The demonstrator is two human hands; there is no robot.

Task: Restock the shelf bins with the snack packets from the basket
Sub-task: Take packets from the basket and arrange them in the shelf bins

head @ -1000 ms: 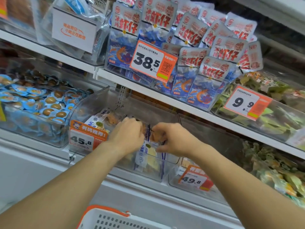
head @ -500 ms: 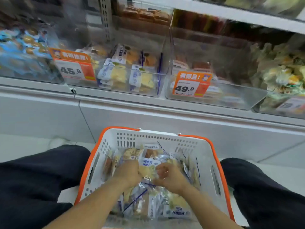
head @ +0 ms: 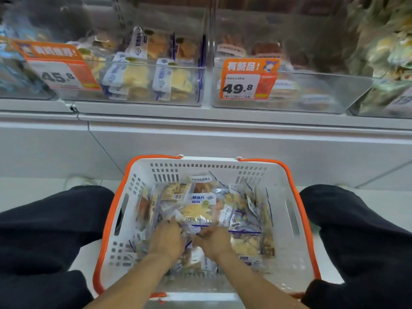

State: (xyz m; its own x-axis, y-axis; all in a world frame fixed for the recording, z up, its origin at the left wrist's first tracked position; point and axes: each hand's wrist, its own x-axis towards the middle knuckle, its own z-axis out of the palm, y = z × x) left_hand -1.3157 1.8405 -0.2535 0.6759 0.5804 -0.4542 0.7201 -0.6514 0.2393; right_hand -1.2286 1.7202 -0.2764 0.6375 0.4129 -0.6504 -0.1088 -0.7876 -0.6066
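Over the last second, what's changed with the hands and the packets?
Both hands left the bin with the 45.8 tag and dropped into the basket. The left hand and right hand now dig among the snack packets there, fingers curled into the pile; the exact grip is hidden. The bin's packets and both price tags stayed put.
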